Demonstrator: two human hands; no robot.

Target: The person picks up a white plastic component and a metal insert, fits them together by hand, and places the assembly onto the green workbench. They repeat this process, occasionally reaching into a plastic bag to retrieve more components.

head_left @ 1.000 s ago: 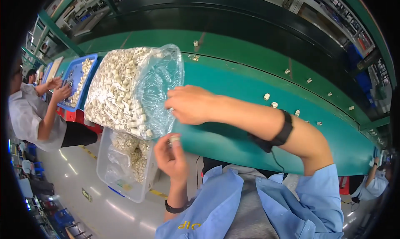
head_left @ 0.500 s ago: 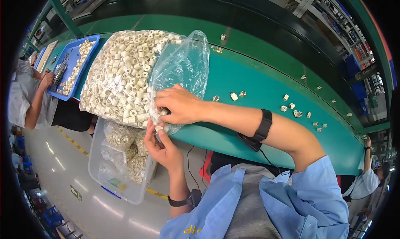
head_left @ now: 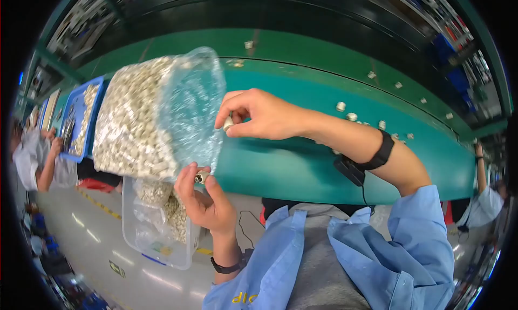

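Observation:
Between the thumb and fingers of my left hand (head_left: 208,202) is a small cream cylindrical fitting (head_left: 202,176) with a dark, metallic-looking open end. My right hand (head_left: 261,115) pinches another small cream fitting (head_left: 228,124) above the green table, to the right of the bag. A large clear plastic bag (head_left: 191,102) lies to the left, filled with many cream ring-shaped pieces (head_left: 132,115). Its loose, see-through mouth spreads toward my right hand. My left hand is just below the bag's near corner.
A clear bin (head_left: 186,256) with bagged cream pieces stands below the table's near edge. Several fittings (head_left: 352,116) lie scattered on the green table (head_left: 259,172) to the right. At far left, a person's hands (head_left: 56,145) work at a blue tray (head_left: 100,88). Another person's arm (head_left: 480,167) is at far right.
My right hand has left the bag's edge and moved right and up, away from my left hand, with a fitting in its fingers. My left hand keeps its fitting. The whole view has shifted.

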